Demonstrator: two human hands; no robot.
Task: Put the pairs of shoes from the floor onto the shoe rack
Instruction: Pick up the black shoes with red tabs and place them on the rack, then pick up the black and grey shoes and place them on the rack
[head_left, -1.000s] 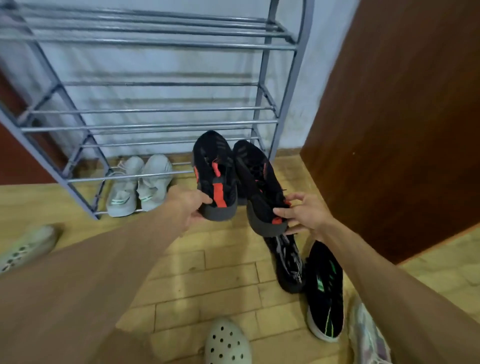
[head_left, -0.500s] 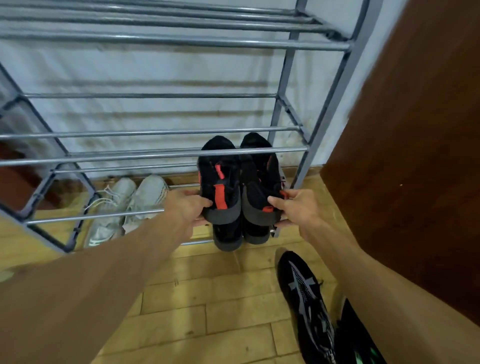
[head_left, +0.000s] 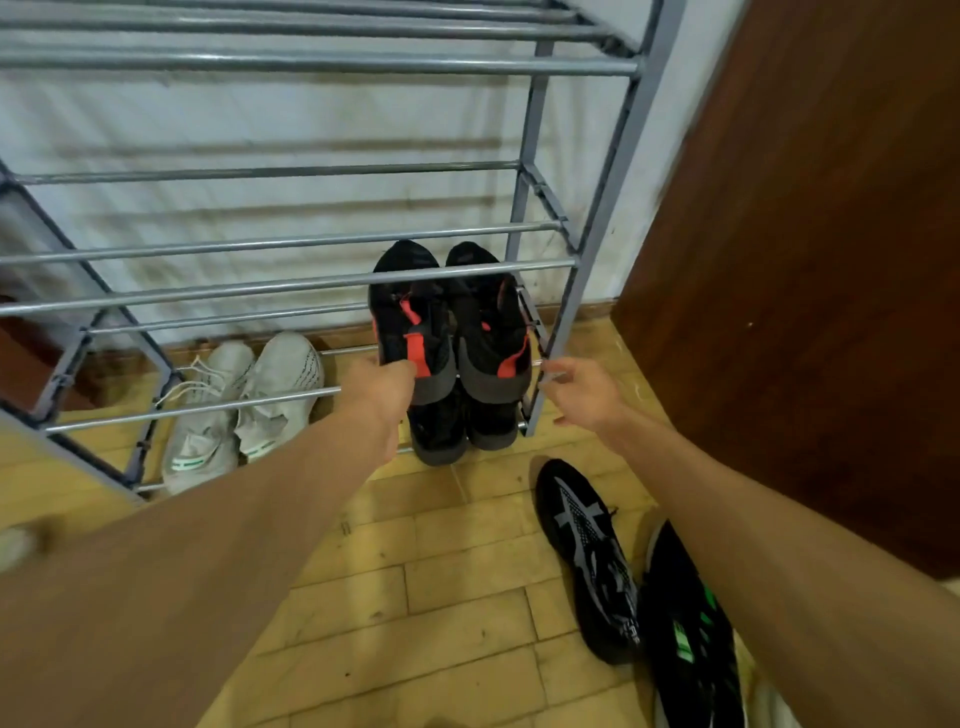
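A black pair of shoes with red tabs (head_left: 447, 322) lies toes-in at the right end of the grey metal shoe rack (head_left: 582, 260), on a low shelf under a front bar. My left hand (head_left: 382, 387) grips the heel of the left shoe. My right hand (head_left: 576, 387) hovers just right of the other heel, fingers apart, beside the rack's post. Another dark pair (head_left: 457, 431) shows beneath them. A white pair (head_left: 239, 405) rests on the rack's bottom level to the left. On the floor lie a black shoe with grey pattern (head_left: 587, 561) and a black shoe with green marks (head_left: 691, 629).
A brown wooden door (head_left: 810, 260) stands close on the right of the rack. The wall is white behind the bars. The floor is yellow tile (head_left: 441, 597). A pale blurred shoe (head_left: 15, 545) sits at the left edge. The upper shelves hold nothing in view.
Both hands carried the black-red pair forward from mid-air into the rack's right end. My right hand has let go of its shoe and drawn off to the right.
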